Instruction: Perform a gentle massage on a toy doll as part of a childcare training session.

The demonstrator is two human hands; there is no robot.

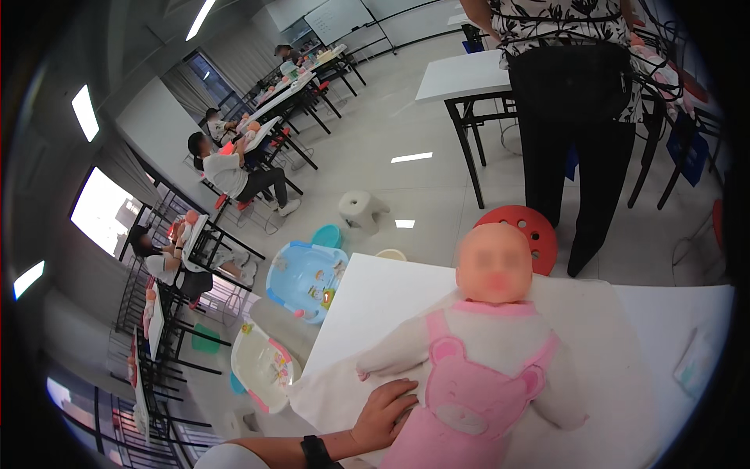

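Note:
A baby doll [469, 375] in a pink and white outfit with a bear's face on its front lies on its back on a white cloth [609, 352] over the table before me. My left hand [384, 417], with a dark band on its wrist, rests against the side of the doll's outfit, below the doll's sleeve. Its fingers lie flat and close together; their tips meet the pink cloth, and no grasp shows. My right hand is out of view. The doll's legs run past the bottom edge of the picture.
A pale packet [694, 360] lies at the table's right. Beyond the table are a red stool [542, 234] and a standing person [574, 117]. Baby bathtubs, one blue [296, 269] and one white [255, 357], stand on the floor at left, near a white stool [358, 205]. Several people sit at farther tables.

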